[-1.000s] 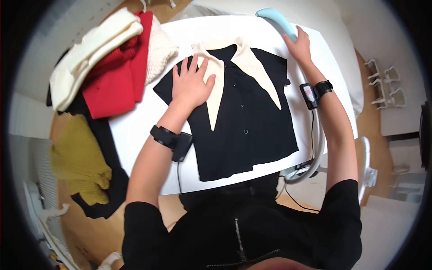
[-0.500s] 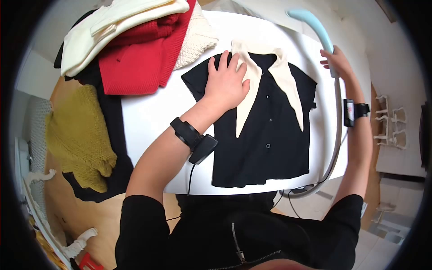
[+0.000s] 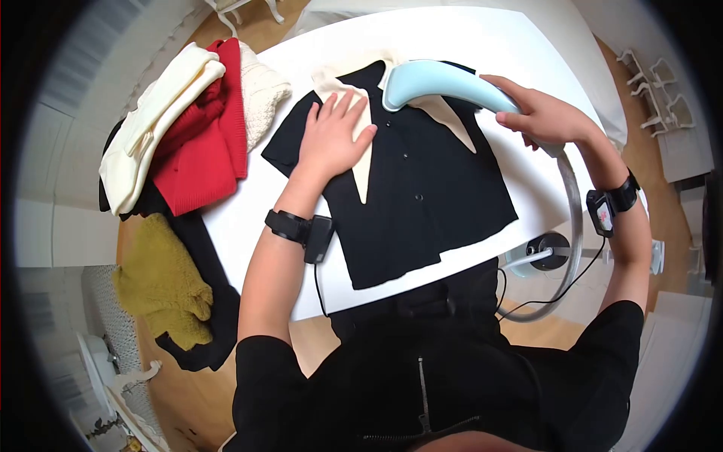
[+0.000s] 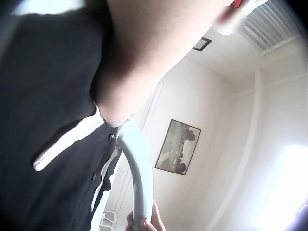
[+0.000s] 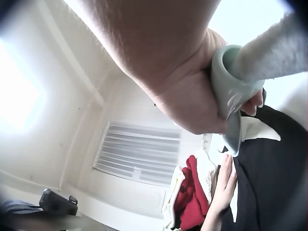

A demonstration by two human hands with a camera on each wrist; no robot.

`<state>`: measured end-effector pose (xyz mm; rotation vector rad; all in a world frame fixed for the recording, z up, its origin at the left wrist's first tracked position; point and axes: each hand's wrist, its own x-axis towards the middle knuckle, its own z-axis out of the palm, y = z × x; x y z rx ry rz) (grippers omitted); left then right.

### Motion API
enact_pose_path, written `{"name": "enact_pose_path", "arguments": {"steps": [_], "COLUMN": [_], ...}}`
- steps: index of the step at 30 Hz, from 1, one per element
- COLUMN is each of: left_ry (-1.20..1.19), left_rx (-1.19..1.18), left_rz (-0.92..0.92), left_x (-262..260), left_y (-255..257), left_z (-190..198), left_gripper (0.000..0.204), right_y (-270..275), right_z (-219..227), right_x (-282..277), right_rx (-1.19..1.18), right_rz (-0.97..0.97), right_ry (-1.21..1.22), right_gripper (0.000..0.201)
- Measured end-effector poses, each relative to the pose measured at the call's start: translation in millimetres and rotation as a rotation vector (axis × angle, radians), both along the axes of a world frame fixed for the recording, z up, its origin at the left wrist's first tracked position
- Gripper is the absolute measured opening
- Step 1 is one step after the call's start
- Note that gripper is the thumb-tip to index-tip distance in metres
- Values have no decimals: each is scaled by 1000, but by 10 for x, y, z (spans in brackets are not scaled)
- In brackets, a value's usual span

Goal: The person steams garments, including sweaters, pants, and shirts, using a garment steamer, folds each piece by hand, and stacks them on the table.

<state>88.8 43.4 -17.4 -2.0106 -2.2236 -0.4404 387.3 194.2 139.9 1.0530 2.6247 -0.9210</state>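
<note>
A black short-sleeved shirt (image 3: 422, 188) with a long pointed cream collar (image 3: 363, 162) lies spread on the white table (image 3: 482, 30). My left hand (image 3: 331, 139) rests flat on the collar's left part and the shirt, fingers spread. My right hand (image 3: 544, 113) grips the handle of a light blue curved tool (image 3: 444, 79) with a grey hose (image 3: 576, 218). The tool's head is at the collar near the neckline and covers part of the right collar. In the right wrist view the right hand (image 5: 192, 91) is curled round the handle, where the hose enters.
Folded cream (image 3: 128, 166), red (image 3: 199, 158) and knitted white (image 3: 260, 90) garments are piled at the table's left. An olive garment (image 3: 162, 271) and a black one (image 3: 222, 324) hang over the left edge. A black cable (image 3: 557, 300) and the hose hang at the front right.
The right hand has brought the blue tool from beyond the shirt's right side leftward, over the collar. The left hand stays on the left collar. The head view has shifted.
</note>
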Motion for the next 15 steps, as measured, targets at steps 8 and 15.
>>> {"name": "enact_pose_path", "arguments": {"steps": [8,15], "left_ry": [76,34], "left_rx": [-32,-20], "left_rz": [27,38], "left_x": [-43,-84], "left_y": [41,50], "left_z": [-63,-99], "left_gripper": [59,56], "right_y": [-434,-657], "right_z": [226,402], "right_x": [977,1625], "right_rx": [-66,-7], "right_rz": [82,349], "right_ry": [-110,-220], "right_gripper": [69,75]}}
